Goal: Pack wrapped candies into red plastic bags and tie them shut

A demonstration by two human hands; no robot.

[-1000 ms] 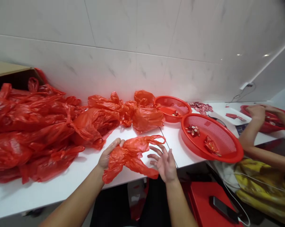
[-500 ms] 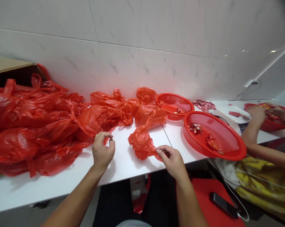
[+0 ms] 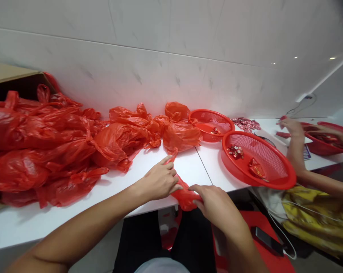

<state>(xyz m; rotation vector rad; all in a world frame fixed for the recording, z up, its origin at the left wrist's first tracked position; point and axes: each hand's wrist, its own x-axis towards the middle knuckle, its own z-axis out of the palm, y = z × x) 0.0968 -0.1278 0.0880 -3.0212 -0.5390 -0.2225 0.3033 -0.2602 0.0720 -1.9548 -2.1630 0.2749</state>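
Observation:
A thin red plastic bag (image 3: 185,198) is stretched between my hands at the table's front edge. My left hand (image 3: 161,177) is closed round its upper part, and a twisted end pokes out above the fingers. Thumb and forefinger of my right hand (image 3: 212,201) pinch the bag's right side. Behind my hands lie more crumpled red bags (image 3: 181,135) on the white table. To the right stands a round red basket (image 3: 285,176) holding a few small shiny wrapped packets (image 3: 256,168).
A big heap of red bags (image 3: 32,140) covers the table's left, before a cardboard box (image 3: 12,74). A smaller red basket (image 3: 208,138) stands near the wall. At far right another person's hands (image 3: 295,127) work by a red basket (image 3: 321,146). A phone (image 3: 266,240) lies on a red stool.
My left hand has moved right from beside the heap and taken hold of the bag. The bag has come nearer to me. The other person's left hand has moved up and left.

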